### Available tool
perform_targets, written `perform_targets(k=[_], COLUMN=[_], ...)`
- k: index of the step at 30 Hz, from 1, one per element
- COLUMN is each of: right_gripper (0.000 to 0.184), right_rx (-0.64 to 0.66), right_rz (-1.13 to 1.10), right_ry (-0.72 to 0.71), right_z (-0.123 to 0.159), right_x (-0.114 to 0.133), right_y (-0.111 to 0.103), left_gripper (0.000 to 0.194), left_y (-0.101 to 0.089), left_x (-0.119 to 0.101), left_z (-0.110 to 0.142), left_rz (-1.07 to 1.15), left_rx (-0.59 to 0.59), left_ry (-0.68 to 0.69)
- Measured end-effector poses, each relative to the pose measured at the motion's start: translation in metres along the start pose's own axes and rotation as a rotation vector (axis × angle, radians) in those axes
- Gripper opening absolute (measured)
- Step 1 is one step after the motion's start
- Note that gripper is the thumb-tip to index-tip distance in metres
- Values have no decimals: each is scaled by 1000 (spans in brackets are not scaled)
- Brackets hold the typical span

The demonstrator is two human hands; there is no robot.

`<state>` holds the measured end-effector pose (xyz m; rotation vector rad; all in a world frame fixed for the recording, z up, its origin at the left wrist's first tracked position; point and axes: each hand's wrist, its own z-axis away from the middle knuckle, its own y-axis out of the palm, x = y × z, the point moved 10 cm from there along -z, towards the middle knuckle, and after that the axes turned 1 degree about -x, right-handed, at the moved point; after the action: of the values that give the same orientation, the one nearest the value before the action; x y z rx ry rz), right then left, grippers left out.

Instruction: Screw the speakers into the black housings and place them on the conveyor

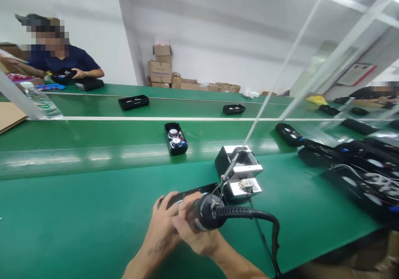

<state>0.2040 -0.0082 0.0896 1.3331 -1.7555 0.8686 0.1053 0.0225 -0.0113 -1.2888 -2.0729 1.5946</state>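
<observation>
One black corded tool (206, 212) in the right hand (195, 235)

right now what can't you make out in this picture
Head view:
Tip of the black corded tool: hidden behind its body and the right hand.
Much of the black casing: covered by the tool and both hands, including the left hand.
Far side of the casing pile: blurred, cut by the right edge.
Carton print: too small.
</observation>
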Motion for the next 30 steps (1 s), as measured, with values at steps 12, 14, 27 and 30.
perform_targets(k=[12,14,27,30], right_gripper=[31,31,13,14], right_rx=[-817,-761,-392,-334], right_rz=[79,64,-386,-408], right_ry=[-149,-95,-18,21], right_z=[-16,-20,-3,-4], right_x=[25,9,15,3], right_y=[-252,-251,-127,-108], left_gripper=[46,37,19,20], left_y=[-24,-19,-3,-2], left_x=[-10,-26,-49,-47], left_z=[6,-6,-24,-25], left_rz=[-144,-144,-147,-127], left_rx=[-65,-25,135,159], left_ry=[195,188,66,54])
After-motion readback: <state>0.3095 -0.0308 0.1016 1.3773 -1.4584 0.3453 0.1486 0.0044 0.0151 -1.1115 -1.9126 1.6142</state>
